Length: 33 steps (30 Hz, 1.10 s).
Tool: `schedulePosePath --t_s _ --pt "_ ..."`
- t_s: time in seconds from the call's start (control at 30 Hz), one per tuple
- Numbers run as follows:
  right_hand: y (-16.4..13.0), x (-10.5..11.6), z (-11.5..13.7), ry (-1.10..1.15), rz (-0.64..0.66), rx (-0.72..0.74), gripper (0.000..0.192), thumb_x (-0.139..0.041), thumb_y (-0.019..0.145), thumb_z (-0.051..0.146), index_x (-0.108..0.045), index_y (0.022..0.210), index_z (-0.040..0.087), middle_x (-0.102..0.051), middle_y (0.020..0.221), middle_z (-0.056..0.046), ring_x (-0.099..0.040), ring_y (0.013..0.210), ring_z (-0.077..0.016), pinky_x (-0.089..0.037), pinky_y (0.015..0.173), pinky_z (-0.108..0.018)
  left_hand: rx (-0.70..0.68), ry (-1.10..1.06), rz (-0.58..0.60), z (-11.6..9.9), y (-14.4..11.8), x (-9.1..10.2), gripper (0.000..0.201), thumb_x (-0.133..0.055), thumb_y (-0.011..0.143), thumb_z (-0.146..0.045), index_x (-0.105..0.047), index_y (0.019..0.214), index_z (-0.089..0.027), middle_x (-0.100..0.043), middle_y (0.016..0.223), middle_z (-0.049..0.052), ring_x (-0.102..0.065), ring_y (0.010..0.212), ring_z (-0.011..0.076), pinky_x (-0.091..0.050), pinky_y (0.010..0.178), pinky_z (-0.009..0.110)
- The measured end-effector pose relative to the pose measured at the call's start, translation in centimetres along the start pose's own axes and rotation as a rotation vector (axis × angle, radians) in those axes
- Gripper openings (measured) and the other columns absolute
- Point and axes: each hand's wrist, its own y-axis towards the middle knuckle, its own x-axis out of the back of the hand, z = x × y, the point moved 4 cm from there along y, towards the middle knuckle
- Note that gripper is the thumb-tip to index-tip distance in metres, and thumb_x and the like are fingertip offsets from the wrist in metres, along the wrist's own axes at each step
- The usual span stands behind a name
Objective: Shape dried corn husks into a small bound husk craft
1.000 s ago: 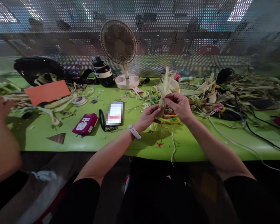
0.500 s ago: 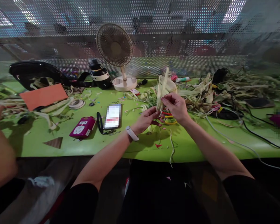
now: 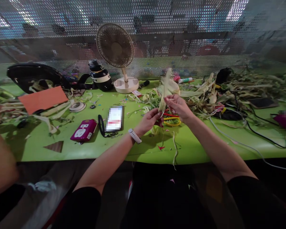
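A pale corn husk (image 3: 166, 87) stands upright between my hands above the green table (image 3: 133, 148). Its lower end is pinched in the closed fingers of my left hand (image 3: 150, 120), which wears a white wristband (image 3: 134, 136). My right hand (image 3: 180, 106) is closed too, its thumb and fingertips gripping the husk's right edge a little higher up. Below and behind the hands lie scissors with yellow handles (image 3: 173, 123), partly hidden. A thin husk strip (image 3: 174, 149) hangs over the table's front edge.
Heaped dry husks (image 3: 248, 87) cover the right rear, with a white cable (image 3: 240, 144) in front. A phone (image 3: 114, 119), a purple box (image 3: 84, 131), a fan (image 3: 126, 84) and a black bottle (image 3: 101, 76) stand left. Another person's arm (image 3: 1, 152) reaches in at far left.
The husk has turned slightly and looks narrower. My left fingers have curled in more beneath it, and my right hand has stayed at nearly the same spot.
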Motion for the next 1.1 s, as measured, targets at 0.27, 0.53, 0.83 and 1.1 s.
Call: schedulePosePath --t_s 0.27,0.53,0.83,1.1 --pt "-0.7 -1.6 -0.2 0.042 0.071 -0.040 0.045 -0.086 0.054 0.056 -0.068 0.066 0.017 -0.066 0.061 -0.001 -0.055 0.053 -0.0125 -0.047 0.050 -0.028 -0.010 0.068 -0.080 0.4 0.2 0.7 0.037 -0.076 0.074 -0.048 -0.060 0.086 -0.017 -0.068 0.081 0.000 -0.068 0.075 0.0142 -0.059 0.068 0.030" --pt "1.2 2.7 -0.8 0.040 -0.185 0.062 0.042 -0.081 0.064 0.060 -0.065 0.070 0.021 -0.045 0.052 0.006 -0.037 0.042 -0.0068 -0.029 0.038 -0.024 0.083 0.095 -0.037 -1.0 0.7 2.7 0.025 -0.083 0.070 -0.032 -0.071 0.082 -0.013 -0.072 0.079 0.003 -0.070 0.073 0.0131 -0.059 0.081 0.034" --pt "0.4 0.4 -1.5 -0.481 0.018 0.337 0.017 -0.068 0.081 0.034 -0.073 0.088 0.020 -0.066 0.078 -0.003 -0.058 0.067 -0.0150 -0.048 0.063 -0.030 -0.186 -0.015 -0.520 -3.6 1.0 7.3 0.012 -0.073 0.080 -0.028 -0.068 0.086 -0.019 -0.074 0.090 0.003 -0.070 0.085 0.0122 -0.057 0.081 0.028" --pt "1.2 -2.8 -2.1 -1.186 0.362 0.554 0.029 -0.054 0.088 0.015 -0.076 0.105 0.021 -0.070 0.101 -0.010 -0.061 0.092 -0.0226 -0.046 0.070 -0.031 -0.207 -0.077 -0.701 -2.8 1.6 9.5 0.009 -0.074 0.078 -0.027 -0.069 0.082 -0.021 -0.071 0.083 0.000 -0.065 0.076 0.0096 -0.050 0.068 0.023"
